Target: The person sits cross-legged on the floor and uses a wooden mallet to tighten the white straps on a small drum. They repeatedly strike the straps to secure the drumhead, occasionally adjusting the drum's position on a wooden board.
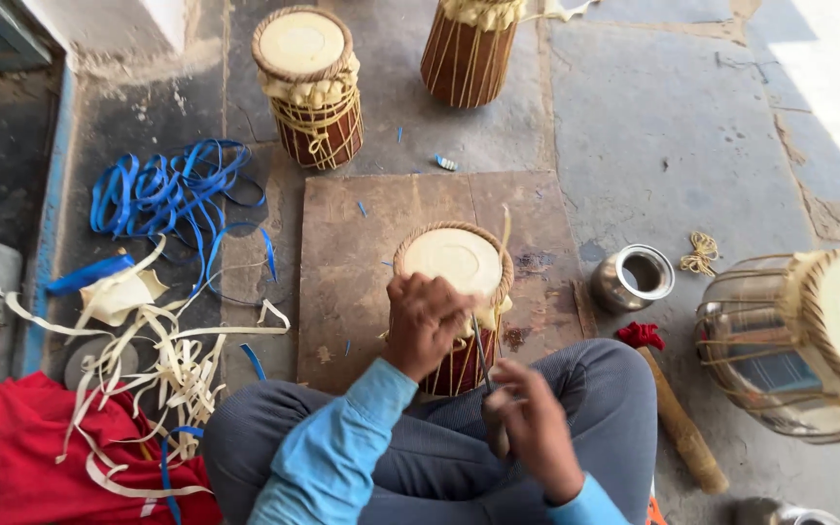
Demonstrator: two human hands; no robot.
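A small wooden drum [456,261] with a pale skin head and cream lacing stands on a brown board [352,253] in front of my crossed legs. My left hand [423,321] grips the drum's near rim. A thin metal tool [479,350] is pinched in the fingers of my right hand [535,428], and its tip points up at the drum's lacing on the right side.
Two more small drums [308,83] [469,44] stand at the back. A large metal-bodied drum [799,340] lies at right, with a steel cup [633,276], a wooden mallet [678,418] and a cord knot [700,253]. Blue straps [172,190], cream strips [162,360] and red cloth [31,457] lie at left.
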